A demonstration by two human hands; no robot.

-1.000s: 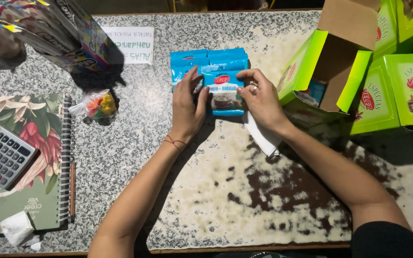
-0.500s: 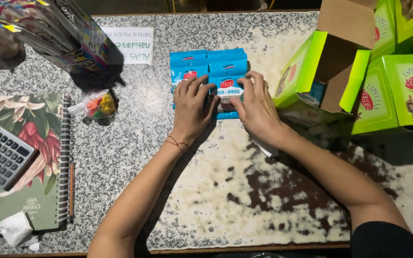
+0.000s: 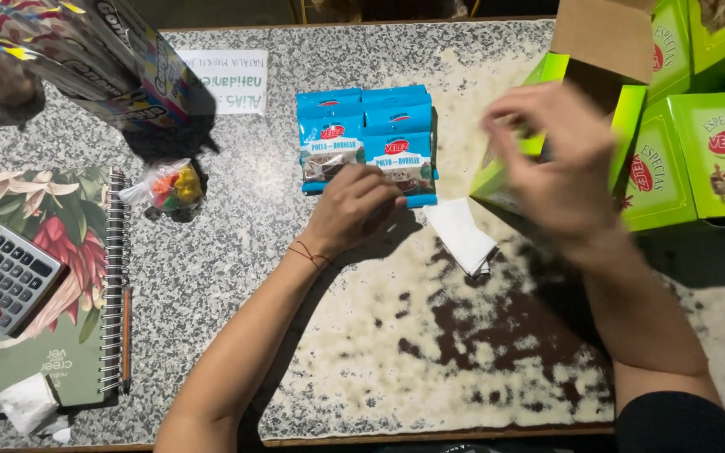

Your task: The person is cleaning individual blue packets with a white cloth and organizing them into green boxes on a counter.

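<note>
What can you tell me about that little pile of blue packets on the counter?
The blue packets are small glossy sachets, each with a white label band, a red oval mark and a clear window at the bottom. They lie flat, overlapping in two rows, on the speckled stone counter. The left hand rests on the nearest packet's lower edge.

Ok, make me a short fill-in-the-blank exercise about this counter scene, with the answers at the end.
1. The left hand rests on a stack of ____ packets.
2. The right hand is raised in front of an open ____ box.
3. A calculator lies on a spiral ____ with a floral cover.
4. A folded ____ paper lies between the two hands.

Missing words: blue; green; notebook; white
</note>
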